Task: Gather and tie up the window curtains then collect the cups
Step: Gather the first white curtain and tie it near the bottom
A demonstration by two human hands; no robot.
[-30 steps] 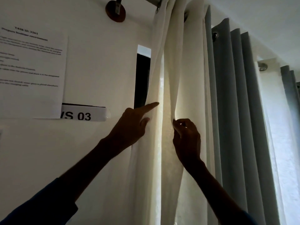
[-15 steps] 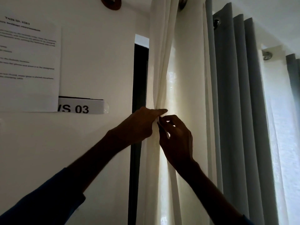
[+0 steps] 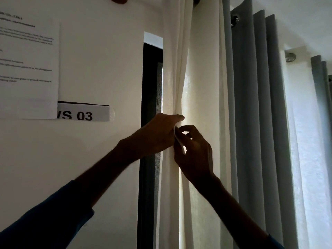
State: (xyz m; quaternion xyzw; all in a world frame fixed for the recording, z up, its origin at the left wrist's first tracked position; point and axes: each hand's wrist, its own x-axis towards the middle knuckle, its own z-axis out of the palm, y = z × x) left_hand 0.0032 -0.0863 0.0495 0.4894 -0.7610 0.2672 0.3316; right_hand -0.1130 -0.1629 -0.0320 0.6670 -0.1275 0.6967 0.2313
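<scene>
White-painted wall fills the left half of the view. Item: printed sheet fixed to that wall, several lines of black type, too blurred to read. Item: white label strip just below the sheet's lower right corner, its left end tucked under the sheet; the bold black characters that show read "VS 03". Item: dark window frame, a vertical strip between the wall and the fabric. Item: white curtain, hanging from the top of the view beside the frame, backlit, its folds drawn together at mid-height. Item: grey curtain, hanging in pleats just right of the white one, with a metal eyelet near its top. Item: left hand, raised from a dark blue sleeve, its grip closed round the gathered folds of the white curtain, forefinger laid across the front of them. Item: right hand, touching the left, thumb and fingers curled, its grip pinching a narrow edge of the same white curtain.
</scene>
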